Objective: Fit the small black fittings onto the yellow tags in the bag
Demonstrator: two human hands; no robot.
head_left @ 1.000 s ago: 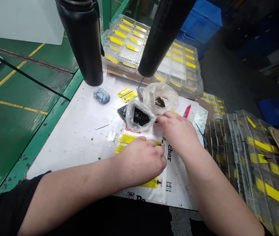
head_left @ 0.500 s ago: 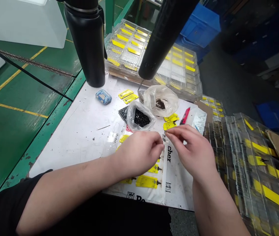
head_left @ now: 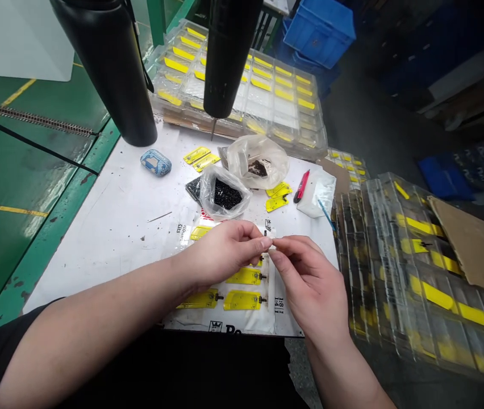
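My left hand [head_left: 230, 251] is closed in a pinch over a clear plastic sheet. My right hand [head_left: 312, 278] meets it fingertip to fingertip, thumb and forefinger pressed close; whatever lies between them is too small to make out. Under the hands, rows of yellow plates [head_left: 242, 300] with small dark screw-like pieces at their ends rest on the sheet. Just beyond stands an open plastic bag of small black parts [head_left: 228, 194], and behind it a whitish bag with dark brown contents [head_left: 259, 167]. A few loose yellow pieces [head_left: 276, 203] lie near these bags.
A black bottle [head_left: 109, 74] and a hanging black powered screwdriver-like tool [head_left: 227, 62] stand over the back. Clear trays of yellow parts [head_left: 250, 85] line the far edge; more trays [head_left: 412, 267] are stacked at right. A red cutter [head_left: 302, 186] and a blue case [head_left: 155, 162] lie on the table.
My hands have come together, fingertips now touching, where a small gap was between them. The whole view has shifted, so the table's things appear further left.
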